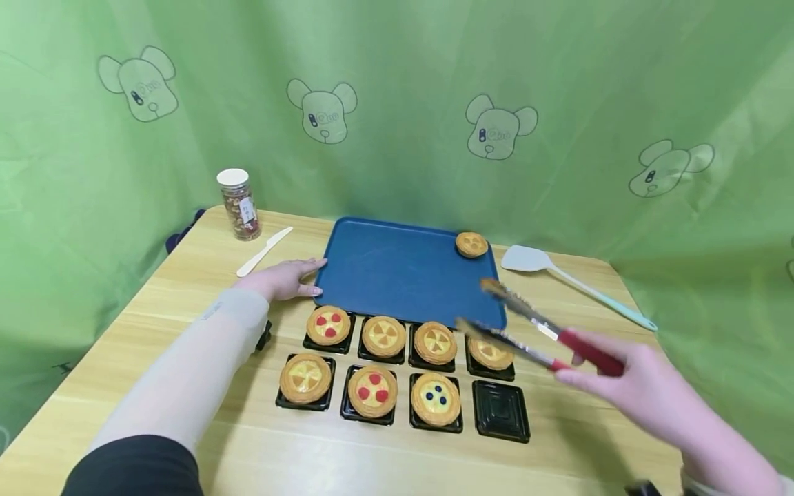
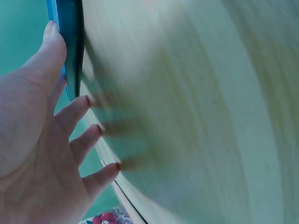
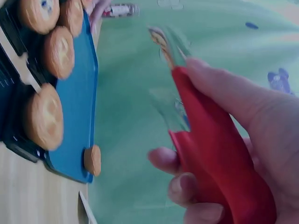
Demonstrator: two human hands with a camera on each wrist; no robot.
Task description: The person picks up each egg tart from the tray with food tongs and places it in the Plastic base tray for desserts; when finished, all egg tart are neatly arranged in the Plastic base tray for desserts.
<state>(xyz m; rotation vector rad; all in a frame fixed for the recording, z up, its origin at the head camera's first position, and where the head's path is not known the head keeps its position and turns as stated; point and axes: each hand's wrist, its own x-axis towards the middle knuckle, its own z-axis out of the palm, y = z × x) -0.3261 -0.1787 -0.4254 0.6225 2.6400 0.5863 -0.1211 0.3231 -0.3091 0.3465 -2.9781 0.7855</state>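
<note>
My right hand (image 1: pixel 633 372) grips red-handled metal tongs (image 3: pixel 210 140), whose arms stand apart above the table's right side with nothing between them. Under their tips, a fruit tart (image 1: pixel 490 355) in a black square holder is partly covered. At the left edge of a blue tray (image 1: pixel 397 269), my left hand (image 1: pixel 282 279) rests with fingers fairly straight, its thumb (image 2: pixel 53 42) at the rim. A single egg tart (image 1: pixel 471 244) sits in the tray's far right corner. In front, two rows of black holders carry several tarts (image 1: pixel 372 391); the near right holder (image 1: pixel 501 410) is bare.
A white spatula (image 1: pixel 526 259) with a pale green handle lies right of the tray. Left of it are a pale knife (image 1: pixel 267 251) and a lidded jar (image 1: pixel 240 207) of mixed contents. Behind the wooden table (image 1: pixel 434 461) hangs a green curtain (image 1: pixel 403 172).
</note>
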